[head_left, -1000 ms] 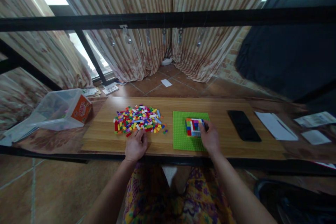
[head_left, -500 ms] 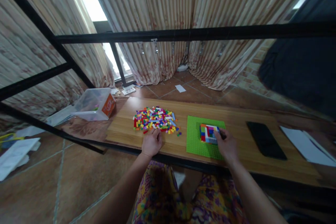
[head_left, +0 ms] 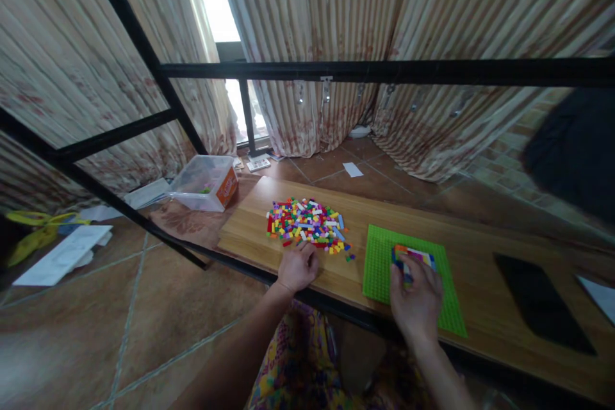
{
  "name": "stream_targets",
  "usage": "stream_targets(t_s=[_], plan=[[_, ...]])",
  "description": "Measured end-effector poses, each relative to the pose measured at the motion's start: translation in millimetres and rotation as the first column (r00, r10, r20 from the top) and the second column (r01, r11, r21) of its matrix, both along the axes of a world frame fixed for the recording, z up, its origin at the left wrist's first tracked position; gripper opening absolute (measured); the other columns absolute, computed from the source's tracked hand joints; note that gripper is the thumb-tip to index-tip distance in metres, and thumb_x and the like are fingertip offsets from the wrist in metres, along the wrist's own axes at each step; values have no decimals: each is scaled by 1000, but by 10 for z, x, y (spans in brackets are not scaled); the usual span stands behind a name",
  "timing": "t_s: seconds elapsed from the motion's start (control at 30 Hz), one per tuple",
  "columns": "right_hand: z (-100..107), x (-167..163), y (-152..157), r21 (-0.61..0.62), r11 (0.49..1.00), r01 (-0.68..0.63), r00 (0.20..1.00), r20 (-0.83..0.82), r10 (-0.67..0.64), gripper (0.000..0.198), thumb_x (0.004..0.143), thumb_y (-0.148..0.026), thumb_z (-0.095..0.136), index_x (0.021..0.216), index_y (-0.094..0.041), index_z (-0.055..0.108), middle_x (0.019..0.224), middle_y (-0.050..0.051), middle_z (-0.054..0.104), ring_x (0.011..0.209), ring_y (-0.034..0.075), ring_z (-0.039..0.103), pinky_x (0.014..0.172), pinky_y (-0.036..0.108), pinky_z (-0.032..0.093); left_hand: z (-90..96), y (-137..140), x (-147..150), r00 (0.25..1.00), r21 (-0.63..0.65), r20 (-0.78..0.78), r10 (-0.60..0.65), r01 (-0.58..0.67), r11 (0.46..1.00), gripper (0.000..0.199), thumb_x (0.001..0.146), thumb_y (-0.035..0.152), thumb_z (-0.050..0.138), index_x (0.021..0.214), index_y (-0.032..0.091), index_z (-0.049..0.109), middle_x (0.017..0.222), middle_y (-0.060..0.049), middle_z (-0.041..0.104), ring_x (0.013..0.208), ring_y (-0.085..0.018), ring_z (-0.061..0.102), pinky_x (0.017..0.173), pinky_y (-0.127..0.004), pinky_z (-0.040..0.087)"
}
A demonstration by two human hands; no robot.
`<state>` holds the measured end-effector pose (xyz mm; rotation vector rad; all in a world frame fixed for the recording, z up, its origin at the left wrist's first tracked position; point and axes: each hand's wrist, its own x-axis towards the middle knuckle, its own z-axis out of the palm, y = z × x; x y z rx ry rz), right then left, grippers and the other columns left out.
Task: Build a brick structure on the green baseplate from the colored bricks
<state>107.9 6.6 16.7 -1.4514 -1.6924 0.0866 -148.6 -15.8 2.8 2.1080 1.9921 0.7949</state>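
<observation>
My left hand (head_left: 298, 266) rests with curled fingers on the table at the near edge of a heap of small coloured toy bricks (head_left: 307, 221). Whatever its fingers may hold is hidden. My right hand (head_left: 417, 295) bends over a low multicoloured brick build (head_left: 421, 254) on a green baseplate (head_left: 379, 262). Its thumb and fingers are drawn together on the build's near side, covering much of it. Orange, white and blue bricks show past the fingers. I cannot make out whether a loose brick is between them.
A clear plastic box (head_left: 204, 182) with an orange label stands beyond the table's left end. On the wooden table (head_left: 346, 202), a black flat slab (head_left: 541, 301) lies right of the baseplate. A black metal bar (head_left: 365, 70) crosses ahead, before the curtains.
The view has swung rightward and tilted. My right hand has moved from the build's right edge to over its near side, covering more of it. My left hand stays by the heap.
</observation>
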Motion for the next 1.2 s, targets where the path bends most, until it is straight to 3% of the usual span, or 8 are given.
stream_targets(t_s=[0.17,0.3,0.43,1.0,1.2], plan=[[-67,-222,-127,-3,990,-140,990,-4,140,32,92,-41,43,102,-21,66,103,11,67,101,27,58,92,48,44,-2,-5,10,1000,-47,2,20,-20,999,9,82,18,48,81,21,57,86,-5,64,74,-16,59,62,-28,39],[-263,-330,-239,-53,958,-281,960,-5,281,28,93,-37,44,99,-22,67,101,10,68,96,25,60,87,43,48,-11,-1,14,1000,-29,-7,27,-27,999,10,83,17,48,84,21,57,89,-5,65,76,-16,59,64,-28,40],[-448,-346,-260,-56,939,-340,939,35,342,25,94,-32,44,97,-23,67,98,8,68,93,24,61,85,42,49,1,-1,20,999,-23,-20,41,-41,999,10,83,17,47,84,21,56,89,-5,65,76,-16,59,64,-28,39],[-526,-362,-300,90,948,-306,920,285,270,20,92,-18,47,102,-19,64,100,7,68,95,22,59,84,36,45,-16,7,16,998,7,-36,46,-46,999,12,86,18,44,85,21,56,88,-5,64,79,-16,59,67,-27,40],[-551,-356,-292,126,943,-308,914,314,256,19,92,-18,47,103,-18,63,101,8,67,96,22,59,84,35,45,6,-21,37,996,20,68,63,-64,998,12,84,17,46,85,20,58,85,-4,63,78,-16,59,68,-26,41]])
